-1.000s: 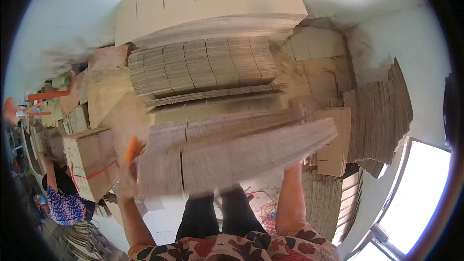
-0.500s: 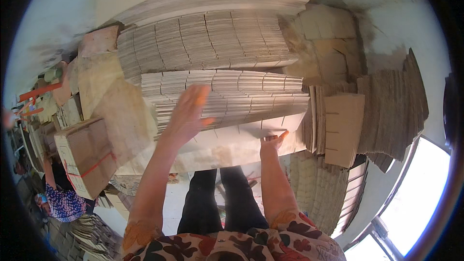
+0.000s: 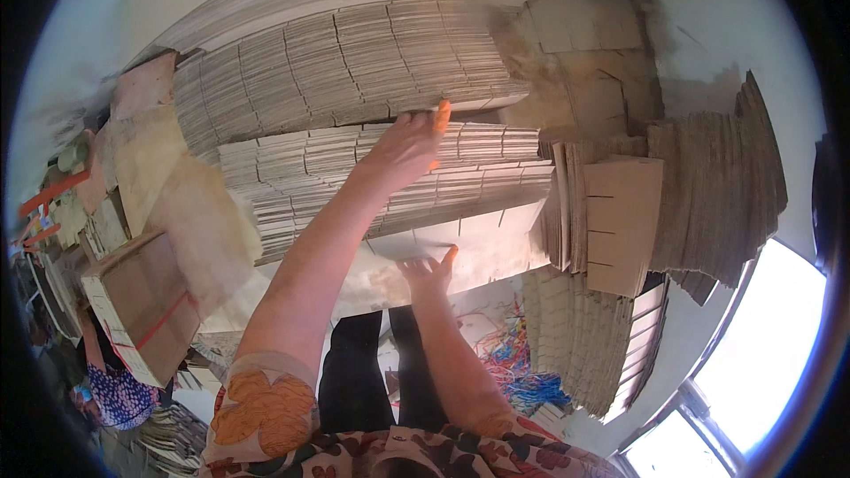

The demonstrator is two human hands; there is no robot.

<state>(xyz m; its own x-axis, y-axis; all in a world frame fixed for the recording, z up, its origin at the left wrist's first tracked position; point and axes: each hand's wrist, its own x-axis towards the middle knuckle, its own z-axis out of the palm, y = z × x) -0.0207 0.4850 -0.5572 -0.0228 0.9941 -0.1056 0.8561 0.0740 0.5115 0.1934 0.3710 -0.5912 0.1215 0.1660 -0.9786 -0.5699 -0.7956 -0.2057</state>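
A tall pile of flat cardboard sheets [image 3: 354,62] fills the upper middle, with a lower bundle of sheets [image 3: 496,173] jutting out in front of it. My left hand [image 3: 403,150], orange covers on its fingertips, is stretched out and lies flat against the edges of that lower bundle, holding nothing. My right hand [image 3: 429,270] is lower, fingers spread and one tip orange. It presses against the pale underside sheet [image 3: 496,243] of the same bundle.
A cardboard bundle tied with red strap [image 3: 133,301] sits at the left. Beneath it, another person in blue patterned clothing [image 3: 111,394]. Slotted cardboard pieces [image 3: 620,221] stand stacked on the right above more piles. Coloured straps [image 3: 518,363] litter the floor. A bright window [image 3: 761,363] is at lower right.
One second ago both hands carried a bundle of sheets low in front of me. It now lies against the pile. My left hand has reached further up along its edges, and my right hand stays below.
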